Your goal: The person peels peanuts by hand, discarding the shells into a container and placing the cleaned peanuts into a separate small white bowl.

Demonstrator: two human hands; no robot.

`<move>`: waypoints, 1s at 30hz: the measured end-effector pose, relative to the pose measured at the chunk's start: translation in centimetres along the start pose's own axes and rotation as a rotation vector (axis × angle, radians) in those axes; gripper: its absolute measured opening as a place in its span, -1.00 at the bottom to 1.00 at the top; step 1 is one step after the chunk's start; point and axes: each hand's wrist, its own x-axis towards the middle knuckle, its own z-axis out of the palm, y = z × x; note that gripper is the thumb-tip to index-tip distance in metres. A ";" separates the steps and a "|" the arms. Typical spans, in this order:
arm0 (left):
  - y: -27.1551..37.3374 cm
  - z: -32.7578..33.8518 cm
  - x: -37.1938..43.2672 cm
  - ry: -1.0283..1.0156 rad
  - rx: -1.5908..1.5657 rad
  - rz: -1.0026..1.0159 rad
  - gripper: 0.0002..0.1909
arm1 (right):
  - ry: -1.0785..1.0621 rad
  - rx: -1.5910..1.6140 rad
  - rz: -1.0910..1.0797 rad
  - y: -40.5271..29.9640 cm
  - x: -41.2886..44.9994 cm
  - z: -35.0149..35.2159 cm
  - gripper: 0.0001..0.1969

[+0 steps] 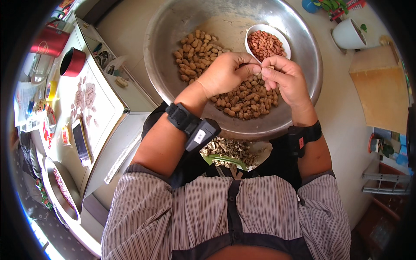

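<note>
A large steel basin lies before me, holding piles of unshelled peanuts. Inside it, at the upper right, a white bowl contains reddish shelled peanuts. My left hand and my right hand meet over the basin, just below the bowl. A small pale piece, seemingly peanut shell, is pinched between the right thumb and forefinger. The left thumb and forefinger are pressed together at the bowl's lower edge; whether anything is between them is hidden. Below the basin, peanut shells fill a container with a green edge.
On the left, a flower-patterned table bears a smartphone, a red pot and an oval dish. A white plant pot and a cardboard box stand at the right.
</note>
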 end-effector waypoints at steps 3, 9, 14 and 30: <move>0.5 -1.2 -0.7 -0.175 -0.072 -0.097 -0.79 | -0.091 0.129 0.107 0.1 -0.5 0.0 -0.92; -0.3 -3.0 -1.4 0.134 -0.881 -0.327 -0.69 | -0.565 -0.345 -0.024 -1.0 -3.0 3.0 -0.82; -0.4 -0.6 -1.2 0.213 -1.062 -0.393 -0.73 | -0.736 -0.531 0.074 -1.5 -4.0 5.7 -0.73; 0.2 3.0 -1.6 0.204 -0.930 -0.415 -0.87 | 0.232 -0.462 -0.447 2.5 0.8 2.4 -0.82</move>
